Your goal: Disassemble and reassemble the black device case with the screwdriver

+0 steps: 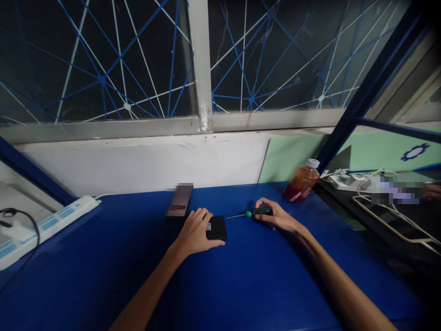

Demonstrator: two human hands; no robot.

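the screwdriver (248, 214) is just above or on the blue desk (248, 285), its long axis running left to right, tip pointing left to the right edge of the black box (217, 227); i cannot tell if they touch. the right hand (275, 216) grips its handle; the left hand (196, 230) holds the box, thumb along the near edge. a capped bottle (301, 183) at the far right holds orange-red liquid.

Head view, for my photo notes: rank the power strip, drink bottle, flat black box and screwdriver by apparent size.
1. Power strip
2. Drink bottle
3. Flat black box and screwdriver: unranked; both are partly covered, too close to call.
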